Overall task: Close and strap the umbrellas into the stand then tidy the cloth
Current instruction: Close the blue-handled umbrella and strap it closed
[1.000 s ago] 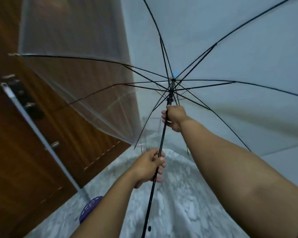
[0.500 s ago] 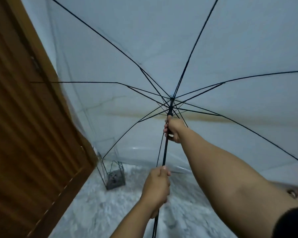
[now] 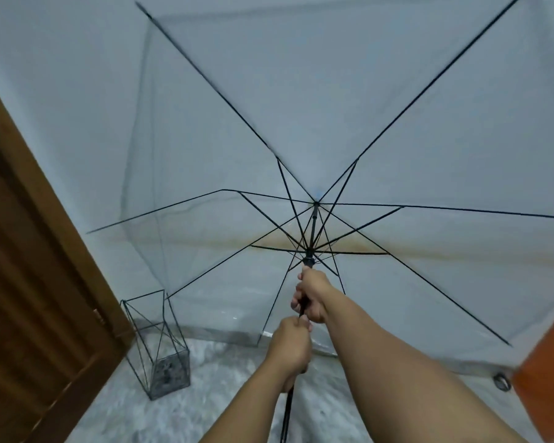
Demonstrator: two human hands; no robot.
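beside the wire stand (image 3: 160,343), left hand (image 3: 290,345) and right hand (image 3: 312,298) grip the umbrella (image 3: 314,219) shaft (canopy open).

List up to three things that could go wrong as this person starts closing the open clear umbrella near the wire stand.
1. The right hand grips the shaft just below the runner, so fingers may get pinched as it slides.
2. A lower rib tip hangs close above the wire stand and could snag or tip it.
3. The left hand sits right beneath the right, leaving little slack on the shaft.
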